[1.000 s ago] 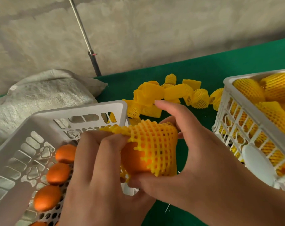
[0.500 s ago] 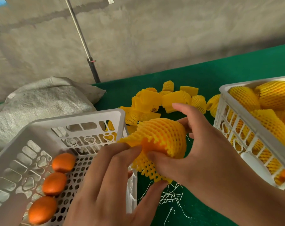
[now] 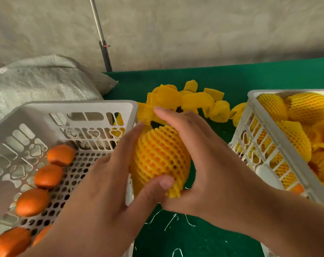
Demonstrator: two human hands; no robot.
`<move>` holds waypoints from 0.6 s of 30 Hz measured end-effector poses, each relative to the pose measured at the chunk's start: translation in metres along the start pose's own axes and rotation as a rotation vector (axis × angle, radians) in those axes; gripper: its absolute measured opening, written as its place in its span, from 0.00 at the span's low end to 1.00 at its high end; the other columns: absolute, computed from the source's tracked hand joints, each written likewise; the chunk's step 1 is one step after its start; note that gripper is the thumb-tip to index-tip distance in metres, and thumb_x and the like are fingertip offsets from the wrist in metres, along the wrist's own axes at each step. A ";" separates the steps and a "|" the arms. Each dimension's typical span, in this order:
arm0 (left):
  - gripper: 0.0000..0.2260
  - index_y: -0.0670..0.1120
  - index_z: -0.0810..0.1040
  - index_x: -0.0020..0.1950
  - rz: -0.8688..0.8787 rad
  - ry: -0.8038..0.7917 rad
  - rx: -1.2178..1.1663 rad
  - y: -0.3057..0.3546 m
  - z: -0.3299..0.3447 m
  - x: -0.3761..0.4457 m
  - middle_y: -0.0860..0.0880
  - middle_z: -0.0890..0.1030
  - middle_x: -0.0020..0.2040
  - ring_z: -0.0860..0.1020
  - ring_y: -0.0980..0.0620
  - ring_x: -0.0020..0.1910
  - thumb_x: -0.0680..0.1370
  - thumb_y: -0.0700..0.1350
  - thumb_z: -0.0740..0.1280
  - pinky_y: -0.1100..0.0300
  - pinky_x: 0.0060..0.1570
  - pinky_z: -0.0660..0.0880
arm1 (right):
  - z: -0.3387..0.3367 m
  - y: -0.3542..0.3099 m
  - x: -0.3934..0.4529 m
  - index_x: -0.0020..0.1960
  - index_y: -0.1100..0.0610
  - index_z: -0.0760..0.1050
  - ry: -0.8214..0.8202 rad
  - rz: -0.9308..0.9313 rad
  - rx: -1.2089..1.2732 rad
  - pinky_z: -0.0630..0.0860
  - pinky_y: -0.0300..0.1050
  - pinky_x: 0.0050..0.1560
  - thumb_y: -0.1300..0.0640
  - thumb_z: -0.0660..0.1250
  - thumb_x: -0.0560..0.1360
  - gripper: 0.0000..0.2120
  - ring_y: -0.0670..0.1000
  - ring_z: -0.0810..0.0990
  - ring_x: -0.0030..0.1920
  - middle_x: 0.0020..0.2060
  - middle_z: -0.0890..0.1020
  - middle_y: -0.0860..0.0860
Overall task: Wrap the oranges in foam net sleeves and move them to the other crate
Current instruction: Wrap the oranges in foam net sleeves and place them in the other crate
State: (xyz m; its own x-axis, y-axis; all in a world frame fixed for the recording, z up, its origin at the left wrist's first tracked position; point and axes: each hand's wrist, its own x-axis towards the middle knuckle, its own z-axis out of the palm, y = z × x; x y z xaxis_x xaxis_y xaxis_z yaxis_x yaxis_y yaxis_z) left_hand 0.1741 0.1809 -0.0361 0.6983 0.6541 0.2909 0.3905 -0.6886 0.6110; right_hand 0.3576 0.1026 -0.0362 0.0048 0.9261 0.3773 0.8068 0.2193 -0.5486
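Note:
Between the two crates I hold an orange inside a yellow foam net sleeve [image 3: 157, 156]. My left hand [image 3: 105, 191] touches its left side with long fingers and presses its thumb on the sleeve's lower end. My right hand [image 3: 203, 160] grips it from the right, fingers curled over the top. Several bare oranges [image 3: 60, 154] lie in the white crate [image 3: 79, 106] on the left. On the right, a second white crate [image 3: 279, 143] holds several sleeved oranges [image 3: 309, 106]. Loose yellow sleeves [image 3: 194, 101] are piled on the table behind my hands.
The table is covered in green cloth [image 3: 194, 238] with stray white threads near the front. A white woven sack [image 3: 40, 84] lies behind the left crate. A thin pole [image 3: 103, 49] stands against the grey wall at the back.
The sleeve, half on the orange a second ago, now covers it fully. My left hand has shifted to the sleeve's side and lower end, and the view has tilted down slightly.

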 end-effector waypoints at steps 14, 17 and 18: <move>0.48 0.60 0.58 0.83 -0.029 -0.038 0.139 -0.062 0.007 0.009 0.71 0.76 0.67 0.75 0.71 0.62 0.67 0.73 0.72 0.55 0.49 0.77 | -0.024 0.019 0.006 0.77 0.40 0.64 -0.303 0.329 0.433 0.82 0.52 0.62 0.41 0.79 0.72 0.39 0.46 0.77 0.65 0.70 0.75 0.44; 0.48 0.63 0.59 0.82 -0.015 -0.052 0.161 -0.064 0.005 0.006 0.72 0.70 0.72 0.69 0.74 0.69 0.66 0.76 0.70 0.47 0.54 0.77 | -0.041 0.011 0.003 0.70 0.50 0.72 -0.253 0.353 0.320 0.85 0.52 0.54 0.40 0.79 0.72 0.32 0.48 0.80 0.56 0.56 0.79 0.46; 0.46 0.65 0.61 0.80 -0.006 -0.048 0.186 -0.065 0.006 0.008 0.73 0.66 0.74 0.68 0.71 0.70 0.66 0.77 0.69 0.43 0.57 0.76 | -0.050 0.011 -0.001 0.69 0.51 0.72 -0.211 0.368 0.305 0.86 0.53 0.52 0.39 0.78 0.72 0.31 0.48 0.81 0.54 0.55 0.80 0.47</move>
State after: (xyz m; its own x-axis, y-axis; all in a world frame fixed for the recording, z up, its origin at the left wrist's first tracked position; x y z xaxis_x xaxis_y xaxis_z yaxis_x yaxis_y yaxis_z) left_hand 0.1577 0.2288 -0.0779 0.7218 0.6454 0.2498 0.4957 -0.7340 0.4642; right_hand 0.3956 0.0891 -0.0054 0.1114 0.9935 -0.0230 0.5653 -0.0824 -0.8208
